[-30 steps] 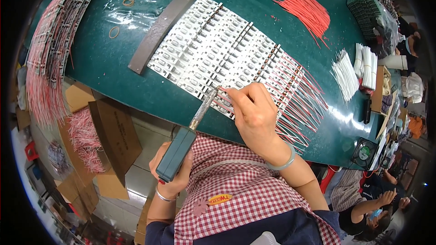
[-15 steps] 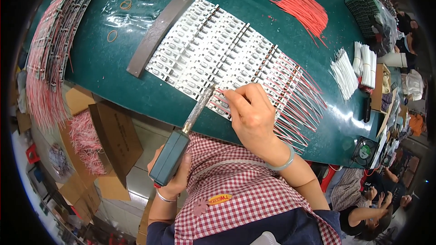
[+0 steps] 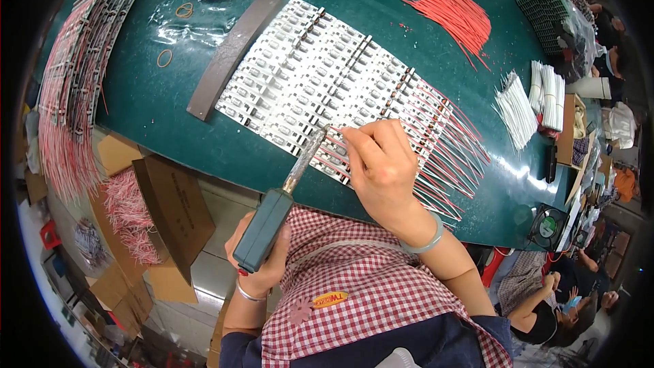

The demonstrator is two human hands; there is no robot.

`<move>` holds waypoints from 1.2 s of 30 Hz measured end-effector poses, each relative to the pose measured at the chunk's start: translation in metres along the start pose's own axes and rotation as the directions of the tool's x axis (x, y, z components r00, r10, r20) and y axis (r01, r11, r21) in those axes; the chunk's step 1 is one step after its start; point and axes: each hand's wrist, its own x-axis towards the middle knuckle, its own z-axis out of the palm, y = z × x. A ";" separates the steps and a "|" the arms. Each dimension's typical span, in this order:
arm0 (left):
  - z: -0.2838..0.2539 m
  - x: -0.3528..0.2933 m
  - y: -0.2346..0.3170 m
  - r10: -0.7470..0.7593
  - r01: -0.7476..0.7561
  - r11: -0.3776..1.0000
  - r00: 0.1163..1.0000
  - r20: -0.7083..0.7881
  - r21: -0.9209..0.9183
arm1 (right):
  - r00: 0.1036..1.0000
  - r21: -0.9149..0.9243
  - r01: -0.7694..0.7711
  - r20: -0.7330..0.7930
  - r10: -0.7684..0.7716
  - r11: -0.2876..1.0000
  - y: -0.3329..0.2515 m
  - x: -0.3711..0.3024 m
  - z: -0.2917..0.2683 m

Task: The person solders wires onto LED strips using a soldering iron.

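Observation:
My left hand is wrapped round the dark green handle of a soldering iron. Its long metal barrel slants up and away, with the tip at the near side of a panel of white circuit boards. Just right of that tip, my right hand pinches the end of a thin red wire between thumb and fingers. Most of this wire is hidden by the hand. Many red and white wires fan out from the panel's right end, and several red ones lie under my right hand.
A dark brown bar lies along the panel's left end. Loose red wires and white wires lie to the right. Wired boards hang over the table's left side, above an open carton. A small fan stands at right.
My right hand and the iron's tip have shifted slightly up along the panel's near side. The iron's handle has moved a little right, and a co-worker at lower right has changed posture.

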 end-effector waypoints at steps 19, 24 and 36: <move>-0.001 -0.007 -0.015 0.066 -0.066 0.998 0.998 0.010 0.002 | 0.998 0.017 -0.017 0.060 0.016 1.000 0.003 0.008 -0.013; 0.006 -0.005 -0.017 -0.067 0.046 0.986 0.989 -0.131 -0.163 | 0.994 -0.171 -0.003 0.107 0.022 0.985 0.048 0.050 -0.054; 0.023 0.013 -0.004 -0.060 0.041 0.986 0.991 -0.120 -0.162 | 0.980 -0.471 0.107 -0.099 -0.173 0.876 0.204 0.119 -0.023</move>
